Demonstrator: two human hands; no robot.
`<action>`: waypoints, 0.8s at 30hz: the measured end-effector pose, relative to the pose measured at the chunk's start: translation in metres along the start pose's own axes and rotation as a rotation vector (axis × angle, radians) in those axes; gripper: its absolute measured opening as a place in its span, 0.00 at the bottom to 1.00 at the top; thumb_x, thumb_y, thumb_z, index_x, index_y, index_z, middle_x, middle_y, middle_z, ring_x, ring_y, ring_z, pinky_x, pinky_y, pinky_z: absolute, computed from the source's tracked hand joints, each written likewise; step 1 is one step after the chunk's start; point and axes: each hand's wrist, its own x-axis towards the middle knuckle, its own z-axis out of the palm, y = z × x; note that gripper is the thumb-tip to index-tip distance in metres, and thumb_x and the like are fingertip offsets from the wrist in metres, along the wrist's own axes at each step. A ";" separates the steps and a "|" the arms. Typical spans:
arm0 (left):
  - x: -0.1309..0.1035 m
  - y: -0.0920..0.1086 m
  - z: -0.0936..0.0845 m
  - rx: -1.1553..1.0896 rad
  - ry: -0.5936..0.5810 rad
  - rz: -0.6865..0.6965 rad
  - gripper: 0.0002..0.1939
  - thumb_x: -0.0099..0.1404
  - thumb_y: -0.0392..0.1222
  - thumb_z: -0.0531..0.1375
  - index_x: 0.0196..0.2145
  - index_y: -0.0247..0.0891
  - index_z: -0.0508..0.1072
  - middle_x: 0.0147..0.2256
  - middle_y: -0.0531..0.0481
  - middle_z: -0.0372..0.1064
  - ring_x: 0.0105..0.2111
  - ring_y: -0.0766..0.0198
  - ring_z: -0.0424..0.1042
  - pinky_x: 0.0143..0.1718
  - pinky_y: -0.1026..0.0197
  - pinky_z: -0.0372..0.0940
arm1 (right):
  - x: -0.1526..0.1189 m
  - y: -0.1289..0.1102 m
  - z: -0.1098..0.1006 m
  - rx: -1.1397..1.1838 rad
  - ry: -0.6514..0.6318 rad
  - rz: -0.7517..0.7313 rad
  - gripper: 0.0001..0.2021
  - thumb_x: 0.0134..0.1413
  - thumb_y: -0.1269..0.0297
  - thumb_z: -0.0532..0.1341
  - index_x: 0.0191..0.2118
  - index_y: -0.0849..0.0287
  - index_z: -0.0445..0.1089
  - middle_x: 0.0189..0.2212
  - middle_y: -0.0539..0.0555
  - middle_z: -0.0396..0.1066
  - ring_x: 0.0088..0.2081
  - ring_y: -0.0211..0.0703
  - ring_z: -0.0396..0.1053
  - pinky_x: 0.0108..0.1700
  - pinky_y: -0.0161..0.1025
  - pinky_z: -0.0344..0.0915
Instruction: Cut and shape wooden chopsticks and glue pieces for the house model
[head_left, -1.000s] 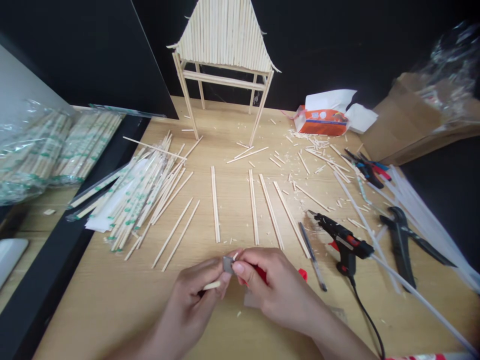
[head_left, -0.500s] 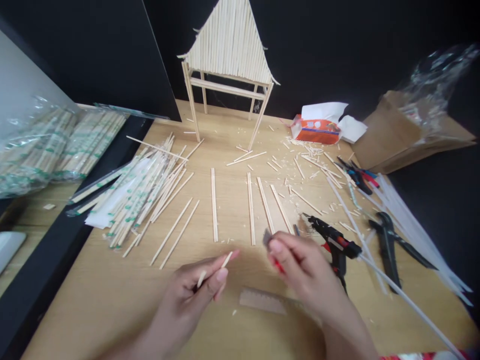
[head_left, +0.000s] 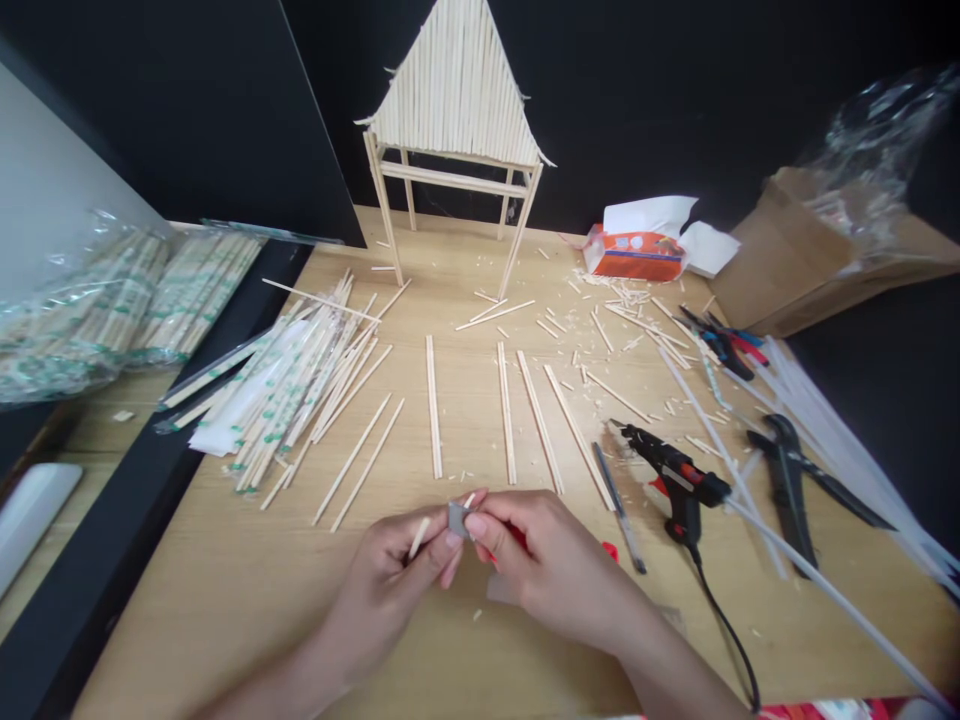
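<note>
Across the wooden table point(head_left: 292, 590): roofed stick model point(head_left: 457, 110) standing at the back, glue gun point(head_left: 679, 475) lying right. Nearer, right hand point(head_left: 551, 555), fingers pinching a grey blade point(head_left: 458, 519) against a stick point(head_left: 418, 538); left hand point(head_left: 397, 575), fingers closed around that stick, front centre.

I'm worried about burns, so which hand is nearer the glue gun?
Right. The right hand is left of the glue gun, without touching it; the left hand is farther left, beyond the right.
</note>
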 end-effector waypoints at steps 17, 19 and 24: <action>0.006 -0.003 -0.005 -0.337 -0.008 -0.290 0.13 0.64 0.47 0.57 0.39 0.37 0.76 0.19 0.60 0.51 0.18 0.75 0.44 0.22 0.71 0.49 | -0.004 0.020 -0.037 0.398 0.322 0.185 0.18 0.60 0.50 0.52 0.30 0.59 0.65 0.20 0.45 0.57 0.17 0.30 0.53 0.18 0.30 0.48; 0.011 -0.005 -0.006 -0.445 -0.021 -0.326 0.15 0.64 0.46 0.57 0.45 0.38 0.74 0.19 0.60 0.51 0.16 0.77 0.41 0.17 0.71 0.40 | 0.003 0.018 -0.022 0.386 0.256 0.171 0.15 0.58 0.51 0.55 0.35 0.58 0.69 0.22 0.46 0.60 0.17 0.30 0.54 0.19 0.29 0.50; 0.024 -0.012 -0.010 -0.707 -0.054 -0.337 0.14 0.65 0.40 0.57 0.47 0.34 0.73 0.21 0.60 0.51 0.15 0.80 0.39 0.15 0.72 0.37 | 0.012 0.021 0.003 0.388 0.287 0.174 0.12 0.56 0.54 0.59 0.40 0.58 0.70 0.21 0.45 0.62 0.16 0.29 0.53 0.19 0.30 0.51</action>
